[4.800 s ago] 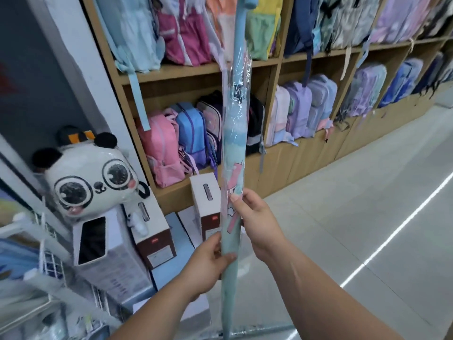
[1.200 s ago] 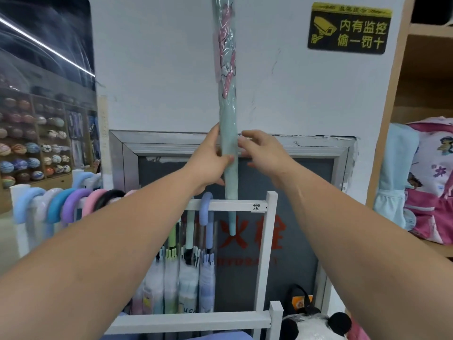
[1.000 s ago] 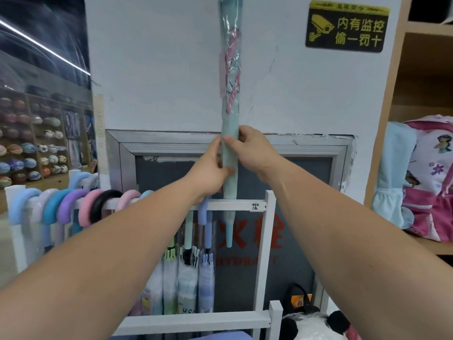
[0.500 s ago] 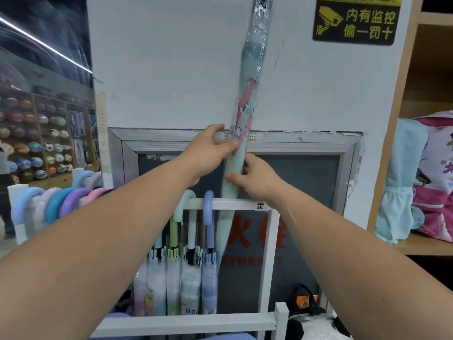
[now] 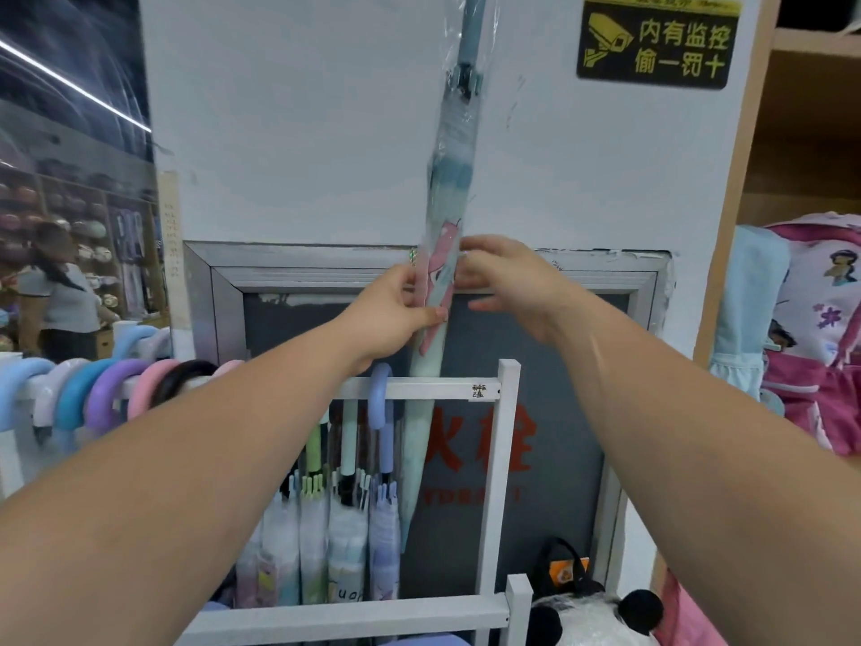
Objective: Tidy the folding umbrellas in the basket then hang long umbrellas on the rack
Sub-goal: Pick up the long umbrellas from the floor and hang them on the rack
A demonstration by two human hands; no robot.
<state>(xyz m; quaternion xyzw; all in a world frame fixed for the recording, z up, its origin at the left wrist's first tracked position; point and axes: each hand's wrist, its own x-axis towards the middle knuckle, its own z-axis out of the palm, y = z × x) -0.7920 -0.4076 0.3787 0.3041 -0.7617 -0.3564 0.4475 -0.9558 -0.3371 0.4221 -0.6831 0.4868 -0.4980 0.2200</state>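
Sign (image 5: 658, 38), black with yellow print, on the white wall upper right: camera icon, then 内有监控 over 偷一罚十; a smaller yellow line along its top edge, too blurred to read.

Grey panel (image 5: 550, 356) behind the white rack (image 5: 505, 459): large red characters, partly hidden, first looks like 火; pale Latin letters beneath, unreadable.

Small white sticker (image 5: 478, 392) on the rack's top bar: tiny black print, illegible.

One hanging umbrella's wrapper (image 5: 347, 594), low centre: letters "uo" visible.
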